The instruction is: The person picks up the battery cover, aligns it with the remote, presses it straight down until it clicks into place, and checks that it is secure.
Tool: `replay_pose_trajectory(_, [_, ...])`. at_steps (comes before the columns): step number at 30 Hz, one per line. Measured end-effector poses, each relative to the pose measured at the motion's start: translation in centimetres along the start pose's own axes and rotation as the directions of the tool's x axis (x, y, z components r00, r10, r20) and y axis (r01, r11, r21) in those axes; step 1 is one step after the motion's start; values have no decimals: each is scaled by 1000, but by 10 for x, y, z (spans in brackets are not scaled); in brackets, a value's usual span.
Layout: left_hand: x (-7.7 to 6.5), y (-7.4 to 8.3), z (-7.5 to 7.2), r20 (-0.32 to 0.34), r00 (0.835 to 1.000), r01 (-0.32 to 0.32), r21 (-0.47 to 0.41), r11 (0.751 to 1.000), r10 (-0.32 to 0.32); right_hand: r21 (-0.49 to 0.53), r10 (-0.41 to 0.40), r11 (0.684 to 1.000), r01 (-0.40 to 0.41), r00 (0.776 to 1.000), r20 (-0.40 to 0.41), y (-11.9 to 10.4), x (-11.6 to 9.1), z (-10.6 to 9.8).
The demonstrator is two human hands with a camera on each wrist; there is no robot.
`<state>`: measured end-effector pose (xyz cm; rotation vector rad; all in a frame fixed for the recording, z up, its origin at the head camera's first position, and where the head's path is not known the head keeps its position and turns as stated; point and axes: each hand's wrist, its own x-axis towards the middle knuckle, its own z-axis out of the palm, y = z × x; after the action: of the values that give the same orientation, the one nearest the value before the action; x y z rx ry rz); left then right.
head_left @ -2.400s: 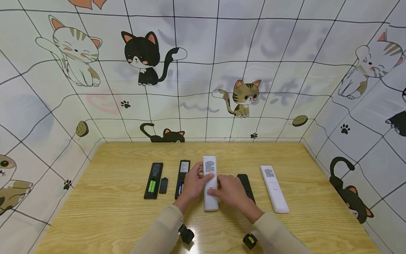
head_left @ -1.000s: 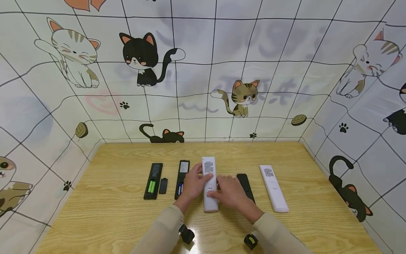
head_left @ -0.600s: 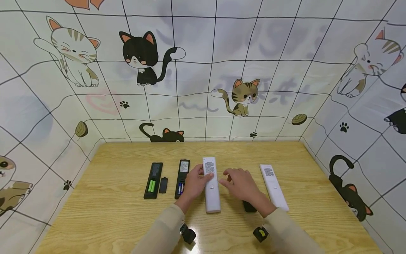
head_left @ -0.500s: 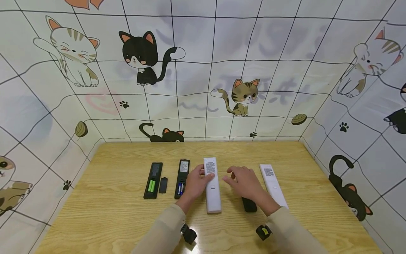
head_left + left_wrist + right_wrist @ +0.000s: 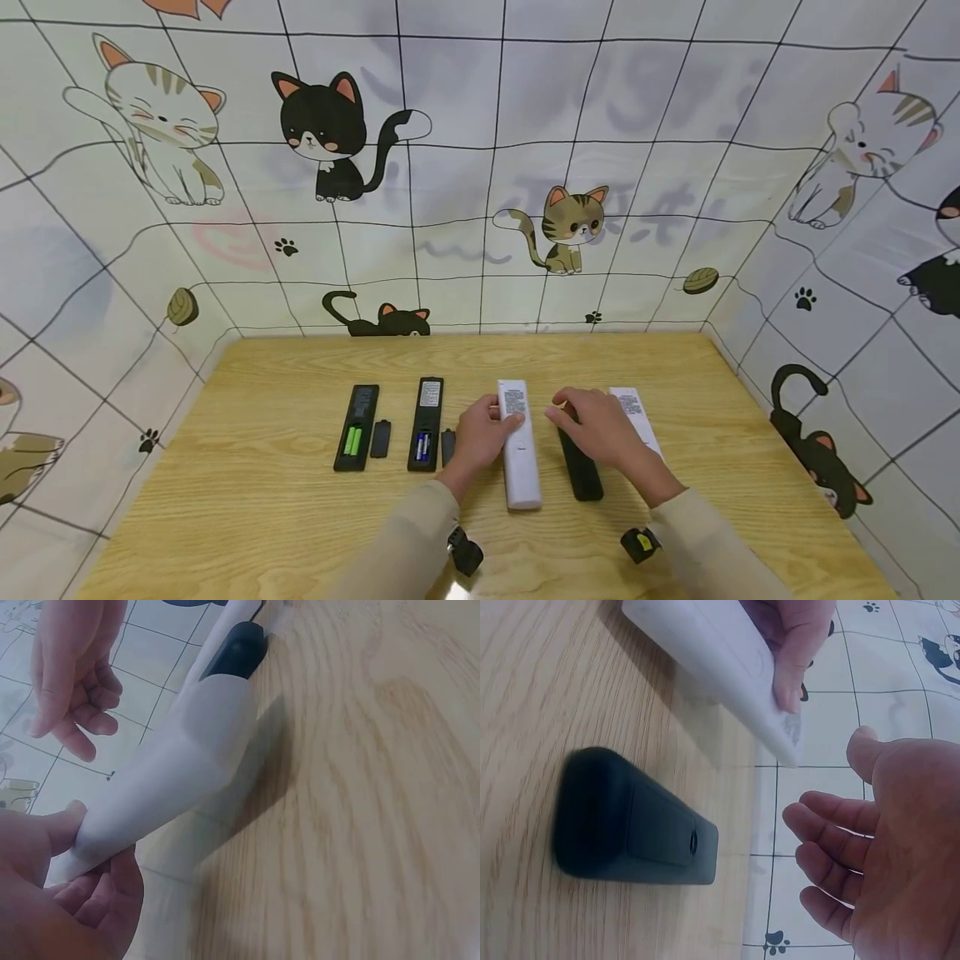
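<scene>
In the head view my left hand [image 5: 483, 429] grips a white remote control [image 5: 522, 467], thumb on its back and fingers under its left edge. The left wrist view has a shadow below this white remote [image 5: 161, 772], so its near end looks raised off the table. My right hand [image 5: 600, 423] holds nothing; its fingers are loosely bent over the far part of a closed black remote [image 5: 581, 471]. In the right wrist view a gap shows between my right hand [image 5: 922, 840] and that black remote [image 5: 630, 825]. A second white remote [image 5: 636, 417] is partly hidden behind this hand.
To the left lie two opened black remotes, one with green batteries [image 5: 352, 441], one with blue batteries [image 5: 423, 447]. Beside them are their covers, one [image 5: 380, 439] in full view, the other [image 5: 448, 446] partly behind my left hand. A cat-patterned sheet surrounds the wooden table [image 5: 285, 517].
My right hand has let go of the white remote and moved right, over the black remote. My left hand has shifted the white remote rightward, uncovering a battery cover.
</scene>
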<state>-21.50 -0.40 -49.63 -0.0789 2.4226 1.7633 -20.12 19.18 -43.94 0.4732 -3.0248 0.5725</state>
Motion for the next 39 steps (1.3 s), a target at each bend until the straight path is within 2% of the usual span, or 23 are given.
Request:
replay_pose_trajectory(7, [4, -2, 12, 14, 1000, 19, 48, 999, -20, -5, -14, 1000, 14, 1000, -7, 8, -2, -3])
replay_pose_trajectory(12, [3, 0, 16, 4, 999, 45, 78, 996, -45, 0, -1, 1000, 1, 1000, -6, 12, -3, -3])
replay_pose_trajectory(19, [3, 5, 18, 10, 997, 75, 105, 992, -76, 2, 36, 999, -36, 999, 16, 13, -4, -1])
replay_pose_trajectory(33, [0, 10, 19, -9, 995, 97, 164, 982, -97, 38, -5, 999, 5, 1000, 2, 14, -8, 4])
replay_pose_trajectory(39, [-2, 12, 18, -30, 996, 89, 201, 975, -85, 47, -18, 999, 17, 1000, 6, 14, -9, 5])
